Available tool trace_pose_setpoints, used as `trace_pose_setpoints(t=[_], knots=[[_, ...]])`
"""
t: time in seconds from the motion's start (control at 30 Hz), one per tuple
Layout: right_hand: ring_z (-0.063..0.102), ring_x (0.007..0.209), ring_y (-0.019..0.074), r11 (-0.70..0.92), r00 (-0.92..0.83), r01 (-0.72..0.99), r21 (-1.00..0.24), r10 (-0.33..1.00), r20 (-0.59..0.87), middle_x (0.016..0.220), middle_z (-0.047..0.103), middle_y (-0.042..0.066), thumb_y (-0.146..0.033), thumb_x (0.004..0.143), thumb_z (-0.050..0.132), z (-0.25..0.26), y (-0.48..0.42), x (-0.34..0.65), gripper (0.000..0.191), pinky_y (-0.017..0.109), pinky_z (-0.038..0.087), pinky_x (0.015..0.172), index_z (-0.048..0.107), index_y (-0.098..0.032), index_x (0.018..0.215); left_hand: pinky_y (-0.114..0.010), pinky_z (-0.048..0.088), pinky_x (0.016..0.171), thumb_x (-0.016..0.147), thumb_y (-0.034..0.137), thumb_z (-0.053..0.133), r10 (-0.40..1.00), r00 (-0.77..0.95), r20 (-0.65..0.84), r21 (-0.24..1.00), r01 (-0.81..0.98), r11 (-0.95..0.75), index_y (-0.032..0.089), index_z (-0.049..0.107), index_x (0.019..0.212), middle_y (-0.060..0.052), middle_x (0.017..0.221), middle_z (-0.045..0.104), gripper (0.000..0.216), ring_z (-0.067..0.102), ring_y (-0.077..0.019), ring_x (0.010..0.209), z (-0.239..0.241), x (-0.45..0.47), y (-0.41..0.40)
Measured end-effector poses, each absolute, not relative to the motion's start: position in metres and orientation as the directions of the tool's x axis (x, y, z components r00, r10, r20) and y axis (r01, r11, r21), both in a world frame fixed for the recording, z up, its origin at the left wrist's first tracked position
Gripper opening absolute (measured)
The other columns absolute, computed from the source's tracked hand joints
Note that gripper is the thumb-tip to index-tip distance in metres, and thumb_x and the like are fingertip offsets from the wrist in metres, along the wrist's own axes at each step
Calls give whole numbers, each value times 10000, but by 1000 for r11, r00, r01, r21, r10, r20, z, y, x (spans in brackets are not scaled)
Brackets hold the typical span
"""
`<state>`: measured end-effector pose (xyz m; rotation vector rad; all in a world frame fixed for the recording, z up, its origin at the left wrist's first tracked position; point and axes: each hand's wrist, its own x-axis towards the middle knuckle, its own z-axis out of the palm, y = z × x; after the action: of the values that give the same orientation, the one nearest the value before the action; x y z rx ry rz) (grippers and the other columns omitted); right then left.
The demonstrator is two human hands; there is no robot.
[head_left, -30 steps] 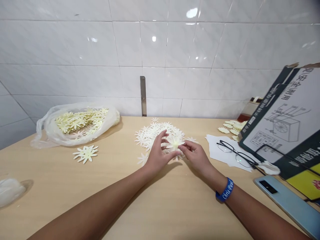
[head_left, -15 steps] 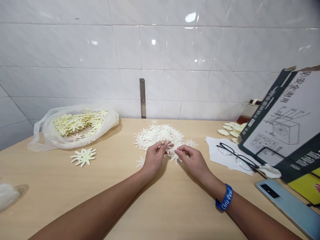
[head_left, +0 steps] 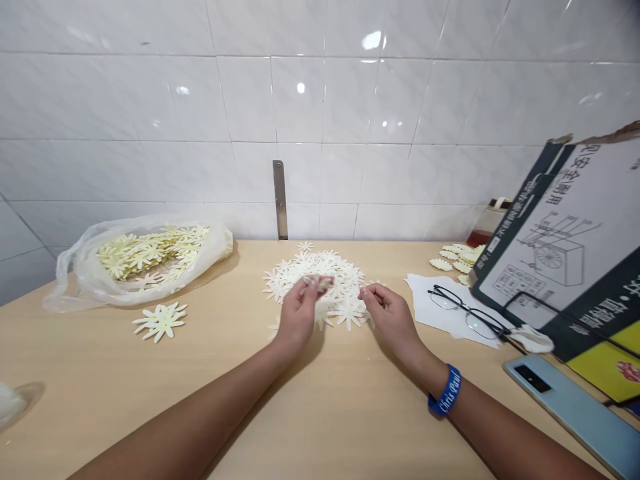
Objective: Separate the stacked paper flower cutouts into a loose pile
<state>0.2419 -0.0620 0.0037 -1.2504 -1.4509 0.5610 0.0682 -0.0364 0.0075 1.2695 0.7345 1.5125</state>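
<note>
My left hand [head_left: 297,312] is over the near left part of a heap of white flower-shaped cutouts [head_left: 330,263]. Its fingers are closed and slightly blurred, with pale petal tips of a flower cutout showing between thumb and fingers. To the right of the heap, my right hand [head_left: 390,313] has thumb and forefinger pinched together; whether anything is between them cannot be made out. A loose white flower cutout [head_left: 349,313] lies between the two hands. On the left of the table lies a small stack of pale yellow flower cutouts [head_left: 161,321].
A clear plastic bag [head_left: 220,247] holding yellowish flower cutouts lies on the left. At right are white paper [head_left: 417,297], eyeglasses [head_left: 470,308], a light blue phone [head_left: 575,413], a leaning printed box [head_left: 555,247] and scalloped pale pieces [head_left: 443,265]. A tiled wall [head_left: 180,167] stands behind.
My hands have drawn a little farther apart, the left one turning at the wrist. The whole view has shifted slightly, so the table's things appear further left and lower.
</note>
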Motion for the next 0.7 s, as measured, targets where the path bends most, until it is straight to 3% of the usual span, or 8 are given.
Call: trace_pose_setpoints(t=[0.13,0.27,0.43,0.57,0.7], knots=[[497,641,158,337,39,387,-858,924,380,646,562,-9,-422,872,533,3,-62,240,292,263,373,612,559,-197,688,-399,554,809,774,484,686,915,386,114,959,-284,0,119,649,847,-131,920,728,375,700,-229,827,-3,79,-45],[534,654,168,283,44,441,-851,941,336,667,613,3,-414,850,556,2,-59,241,277,274,386,626,575,-195,680,-346,550,801,741,411,744,858,512,39,939,-312,143,112,666,882,-133,971,716,341,690,-209,866,-8,79,-39],[469,593,144,269,44,449,-852,946,322,607,545,-21,-426,834,568,3,-58,242,277,264,358,585,574,-195,680,-313,538,823,701,352,786,872,489,11,925,-335,177,97,680,819,-106,866,721,300,691,-176,809,-12,77,-34],[398,528,125,230,-16,401,-887,970,244,523,411,-70,-456,774,636,3,-59,240,264,244,308,523,580,-198,780,-290,545,735,668,364,808,893,449,-32,937,-298,183,99,670,738,-62,694,691,308,684,-166,723,-10,77,-36],[383,540,112,249,-64,339,-907,968,242,556,433,-63,-425,752,654,4,-61,238,249,236,297,518,568,-192,770,-282,520,628,638,397,819,906,418,-63,969,-191,155,105,640,655,-66,637,678,343,642,-147,601,-4,78,-38]])
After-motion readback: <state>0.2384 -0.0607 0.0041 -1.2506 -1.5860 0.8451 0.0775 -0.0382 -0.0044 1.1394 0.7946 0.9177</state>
